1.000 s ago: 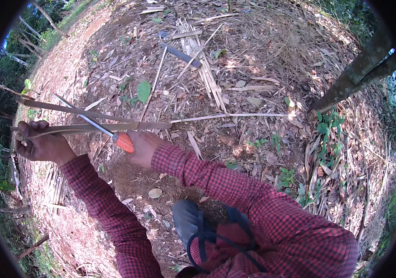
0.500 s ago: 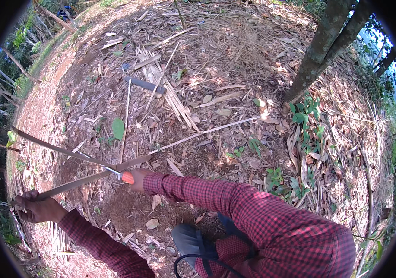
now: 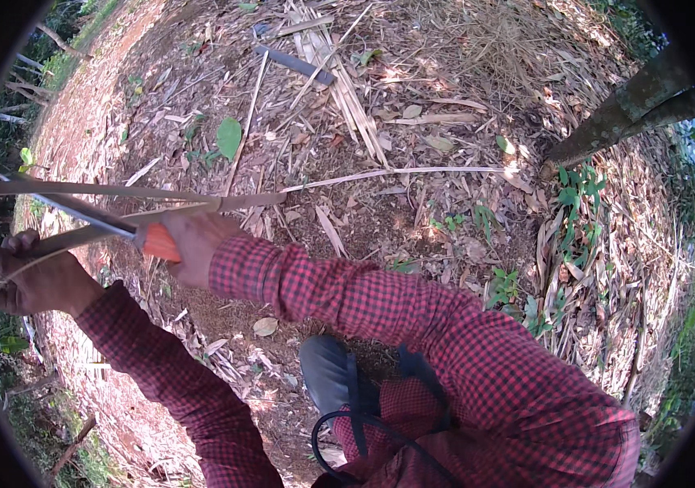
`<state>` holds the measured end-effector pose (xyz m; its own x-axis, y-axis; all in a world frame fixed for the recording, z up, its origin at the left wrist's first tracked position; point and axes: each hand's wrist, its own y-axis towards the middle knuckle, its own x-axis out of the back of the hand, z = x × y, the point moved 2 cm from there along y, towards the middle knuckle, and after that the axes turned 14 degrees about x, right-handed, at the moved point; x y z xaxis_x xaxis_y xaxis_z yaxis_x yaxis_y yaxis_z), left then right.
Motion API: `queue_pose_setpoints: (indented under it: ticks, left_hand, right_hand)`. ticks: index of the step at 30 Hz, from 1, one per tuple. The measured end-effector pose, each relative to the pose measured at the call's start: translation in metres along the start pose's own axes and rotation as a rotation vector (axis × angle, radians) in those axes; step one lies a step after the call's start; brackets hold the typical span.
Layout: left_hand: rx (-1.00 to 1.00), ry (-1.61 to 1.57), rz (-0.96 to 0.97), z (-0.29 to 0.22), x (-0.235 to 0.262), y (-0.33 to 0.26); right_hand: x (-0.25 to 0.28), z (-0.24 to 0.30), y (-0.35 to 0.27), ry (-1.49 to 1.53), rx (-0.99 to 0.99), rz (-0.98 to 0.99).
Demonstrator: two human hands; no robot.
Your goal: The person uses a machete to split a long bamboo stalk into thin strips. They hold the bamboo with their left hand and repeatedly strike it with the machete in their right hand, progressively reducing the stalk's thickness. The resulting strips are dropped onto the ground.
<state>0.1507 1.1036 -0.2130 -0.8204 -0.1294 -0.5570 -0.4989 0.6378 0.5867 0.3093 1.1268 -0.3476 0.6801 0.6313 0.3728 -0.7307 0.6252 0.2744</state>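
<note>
- Split strip [image 3: 237,202]: long, flat, dull tan-brown, toward nine o'clock; joined at its three-o'clock end, forking into two prongs.
- Left hand [image 3: 34,276], nine o'clock: fingers curled, gripping the lower prong.
- Right hand [image 3: 195,246]: fingers wrapped round orange-handled knife [image 3: 107,221], blade pointing to ten.

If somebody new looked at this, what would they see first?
Probably the knife's bright orange handle, gripped in the right hand left of the middle, its blade pointing toward the left hand's side. Next might be the long brown strip, which looks forked, with the left hand on its lower branch. The red-and-black checked sleeves also stand out, reaching across the lower half.
</note>
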Motion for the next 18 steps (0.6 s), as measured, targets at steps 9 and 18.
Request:
queue_pose_setpoints:
  ticks: [9, 18]
  left_hand:
    - [-0.259, 0.357, -0.096, -0.017, 0.021, -0.009]
    - [-0.267, 0.301, -0.222, 0.001, 0.006, -0.025]
  right_hand:
    - [-0.03, -0.133, -0.046, -0.092, -0.386, 0.146]
    - [-0.007, -0.109, -0.046, -0.143, -0.344, 0.154]
